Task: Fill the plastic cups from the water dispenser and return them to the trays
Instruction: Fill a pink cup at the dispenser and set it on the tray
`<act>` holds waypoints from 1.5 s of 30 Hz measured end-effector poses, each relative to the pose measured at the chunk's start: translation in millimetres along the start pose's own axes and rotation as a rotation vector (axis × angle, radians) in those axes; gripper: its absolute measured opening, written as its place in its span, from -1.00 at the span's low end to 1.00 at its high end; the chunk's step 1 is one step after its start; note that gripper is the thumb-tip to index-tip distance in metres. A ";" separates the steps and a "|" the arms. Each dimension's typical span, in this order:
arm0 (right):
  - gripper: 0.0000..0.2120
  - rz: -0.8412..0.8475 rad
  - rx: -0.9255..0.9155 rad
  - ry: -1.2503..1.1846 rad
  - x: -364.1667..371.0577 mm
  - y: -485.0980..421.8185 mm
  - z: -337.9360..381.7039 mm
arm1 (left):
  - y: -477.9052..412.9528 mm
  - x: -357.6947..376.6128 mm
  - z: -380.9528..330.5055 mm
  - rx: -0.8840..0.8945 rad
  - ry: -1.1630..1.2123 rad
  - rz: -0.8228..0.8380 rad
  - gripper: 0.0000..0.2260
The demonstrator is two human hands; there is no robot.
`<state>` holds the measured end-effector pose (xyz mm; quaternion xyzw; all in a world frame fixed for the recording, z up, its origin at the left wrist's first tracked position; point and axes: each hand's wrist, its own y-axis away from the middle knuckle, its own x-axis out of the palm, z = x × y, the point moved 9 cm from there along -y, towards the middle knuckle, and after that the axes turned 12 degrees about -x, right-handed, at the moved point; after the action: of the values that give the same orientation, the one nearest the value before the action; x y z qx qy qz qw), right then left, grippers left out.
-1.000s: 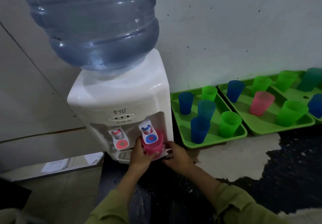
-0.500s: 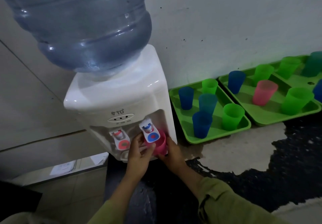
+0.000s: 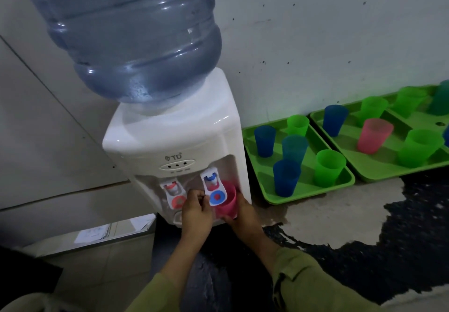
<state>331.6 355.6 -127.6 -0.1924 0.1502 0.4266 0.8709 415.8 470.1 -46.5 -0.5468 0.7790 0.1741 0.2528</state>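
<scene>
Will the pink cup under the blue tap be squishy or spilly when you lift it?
The pink translucent plastic cup looks thin-walled, so it may flex if squeezed. It sits under the blue-buttoned tap, so it probably holds water: heavier, and apt to slosh. The right hand wraps its side; a gentle, level grip should keep it steady.

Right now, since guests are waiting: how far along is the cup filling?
Done: unclear; five cups stand on the nearest tray, water not visible. In hand: right hand grips a pink cup under the blue tap, which the left hand pinches. Left: return it, then any unfilled cups.
</scene>
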 end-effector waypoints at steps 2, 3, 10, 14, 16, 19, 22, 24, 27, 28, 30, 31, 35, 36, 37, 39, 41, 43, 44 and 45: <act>-0.31 -0.008 -0.004 0.017 -0.5 -0.1 -0.2 | 3.1 -1.8 -0.9 0.013 0.021 0.003 -0.94; -0.31 -0.013 0.000 0.022 -0.9 0.0 -1.2 | 4.8 -3.8 -1.2 0.013 0.040 0.001 -0.93; -0.32 -0.023 0.012 0.023 0.0 -1.5 -1.9 | 3.8 -28.9 -8.9 -0.002 0.161 -0.058 -0.87; -0.30 -0.048 0.013 0.008 -1.9 -1.5 -1.1 | -1.8 -37.6 -11.9 -0.041 0.182 -0.054 -0.82; -0.28 -0.058 0.022 0.000 -2.4 -1.7 -1.0 | -2.0 -39.1 -13.3 -0.055 0.190 -0.043 -0.81; -0.30 -0.049 0.027 0.022 -1.9 -2.1 -2.4 | -1.2 -40.0 -13.9 -0.070 0.200 -0.037 -0.79; -0.32 -0.033 0.031 0.059 -1.0 -2.5 -5.2 | -1.4 -39.5 -12.8 -0.082 0.203 -0.026 -0.82; -0.31 -0.023 0.032 0.065 -0.1 -2.9 -6.1 | -0.9 -38.8 -12.6 -0.087 0.203 -0.019 -0.82; -0.28 -0.012 0.021 0.075 0.9 -3.5 -6.7 | -0.6 -38.3 -12.7 -0.095 0.222 -0.016 -0.79; -0.28 -0.007 0.017 0.079 1.3 -3.7 -7.0 | -0.4 -38.3 -12.7 -0.096 0.228 -0.017 -0.80; -0.28 0.009 0.009 0.088 2.3 -4.0 -9.1 | 1.0 -37.4 -12.5 -0.095 0.244 -0.016 -0.81; -0.27 0.013 0.007 0.090 2.5 -4.2 -10.3 | 1.9 -36.6 -12.4 -0.094 0.249 -0.018 -0.81; -0.26 0.020 0.005 0.093 3.4 -4.5 -12.1 | 5.1 -36.9 -11.9 -0.087 0.252 -0.039 -0.79; -0.25 0.023 0.003 0.093 4.1 -4.1 -12.4 | 4.8 -37.7 -11.6 -0.088 0.246 -0.046 -0.78; -0.24 0.023 0.000 0.094 4.5 -3.8 -12.3 | 4.5 -38.2 -11.1 -0.088 0.244 -0.050 -0.78; -0.25 0.015 -0.005 0.093 4.7 -3.9 -12.3 | 4.1 -39.0 -10.5 -0.088 0.249 -0.055 -0.76; -0.25 0.009 -0.001 0.083 4.6 -3.8 -12.6 | 5.0 -39.1 -10.3 -0.088 0.253 -0.050 -0.75; -0.26 0.011 0.000 0.070 5.5 -3.4 -12.5 | 5.9 -38.2 -10.2 -0.094 0.246 -0.040 -0.77; -0.26 0.015 0.001 0.062 5.5 -3.1 -12.5 | 6.4 -37.4 -9.0 -0.105 0.252 -0.038 -0.78; -0.26 0.015 0.003 0.059 5.4 -2.5 -12.9 | 7.0 -36.7 -8.1 -0.117 0.260 -0.037 -0.78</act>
<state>335.6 351.9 -140.6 -0.2023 0.1778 0.4273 0.8631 417.6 496.1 -18.5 -0.5927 0.7836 0.1421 0.1205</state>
